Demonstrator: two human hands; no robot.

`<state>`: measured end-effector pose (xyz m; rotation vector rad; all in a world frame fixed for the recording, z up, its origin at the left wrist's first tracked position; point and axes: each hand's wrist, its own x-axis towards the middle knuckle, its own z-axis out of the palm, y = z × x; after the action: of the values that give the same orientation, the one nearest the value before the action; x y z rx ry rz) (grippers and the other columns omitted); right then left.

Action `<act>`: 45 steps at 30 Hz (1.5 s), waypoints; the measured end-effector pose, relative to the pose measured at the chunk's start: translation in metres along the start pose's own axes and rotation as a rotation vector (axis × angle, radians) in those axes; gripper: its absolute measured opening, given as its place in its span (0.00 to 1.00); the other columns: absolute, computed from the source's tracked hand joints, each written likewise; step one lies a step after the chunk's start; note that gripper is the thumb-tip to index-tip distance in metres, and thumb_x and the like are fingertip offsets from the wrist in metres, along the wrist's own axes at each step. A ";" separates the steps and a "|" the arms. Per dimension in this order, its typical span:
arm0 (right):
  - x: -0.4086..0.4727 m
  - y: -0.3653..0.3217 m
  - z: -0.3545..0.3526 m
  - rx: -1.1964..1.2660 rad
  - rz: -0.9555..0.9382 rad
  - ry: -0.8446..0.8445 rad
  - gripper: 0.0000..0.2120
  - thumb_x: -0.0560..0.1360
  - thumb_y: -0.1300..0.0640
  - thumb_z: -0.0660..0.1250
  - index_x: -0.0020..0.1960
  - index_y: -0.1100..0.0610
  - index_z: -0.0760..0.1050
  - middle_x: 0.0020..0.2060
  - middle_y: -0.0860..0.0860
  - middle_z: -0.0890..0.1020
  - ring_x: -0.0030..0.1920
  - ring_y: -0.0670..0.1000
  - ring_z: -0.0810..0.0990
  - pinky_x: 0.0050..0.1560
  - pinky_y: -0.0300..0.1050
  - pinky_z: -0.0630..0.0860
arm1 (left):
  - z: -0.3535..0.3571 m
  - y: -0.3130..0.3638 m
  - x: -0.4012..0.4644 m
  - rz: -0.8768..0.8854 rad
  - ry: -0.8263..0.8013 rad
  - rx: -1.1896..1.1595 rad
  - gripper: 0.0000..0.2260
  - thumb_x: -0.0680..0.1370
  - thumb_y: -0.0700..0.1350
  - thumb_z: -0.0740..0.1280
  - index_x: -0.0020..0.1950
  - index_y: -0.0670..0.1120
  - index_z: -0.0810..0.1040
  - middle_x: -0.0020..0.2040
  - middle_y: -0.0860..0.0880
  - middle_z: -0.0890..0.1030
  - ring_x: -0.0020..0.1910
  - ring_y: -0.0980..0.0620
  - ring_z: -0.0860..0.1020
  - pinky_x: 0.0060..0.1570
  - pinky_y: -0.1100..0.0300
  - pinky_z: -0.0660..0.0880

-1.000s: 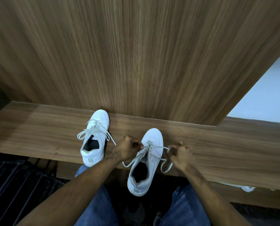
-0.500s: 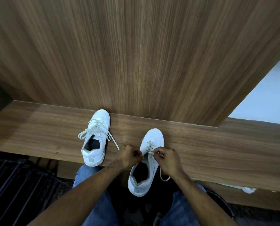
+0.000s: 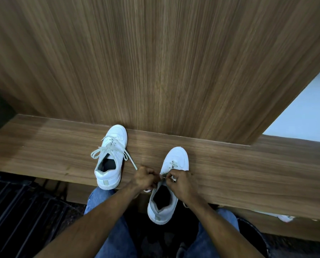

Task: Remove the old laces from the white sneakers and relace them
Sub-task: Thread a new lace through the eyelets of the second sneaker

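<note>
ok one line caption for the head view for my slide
Both hands, left and right, pinch the lace at the right sneaker; left sneaker sits laced.

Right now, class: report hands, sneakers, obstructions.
Left hand and right hand pinching lace on near sneaker. Far sneaker laced, lace ends loose. Nothing obstructing.
</note>
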<state>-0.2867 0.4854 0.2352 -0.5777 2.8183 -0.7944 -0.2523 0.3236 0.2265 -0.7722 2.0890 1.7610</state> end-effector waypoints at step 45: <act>-0.003 0.021 -0.006 0.040 -0.049 -0.089 0.19 0.66 0.42 0.66 0.55 0.45 0.74 0.53 0.44 0.77 0.56 0.49 0.76 0.54 0.44 0.73 | -0.038 0.092 -0.002 0.050 0.234 -0.717 0.08 0.79 0.37 0.64 0.41 0.44 0.79 0.25 0.50 0.79 0.24 0.56 0.78 0.28 0.61 0.79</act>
<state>-0.2920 0.5063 0.2290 -0.6616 2.7112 -0.8105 -0.3000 0.2964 0.3099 -1.1532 1.5773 2.5924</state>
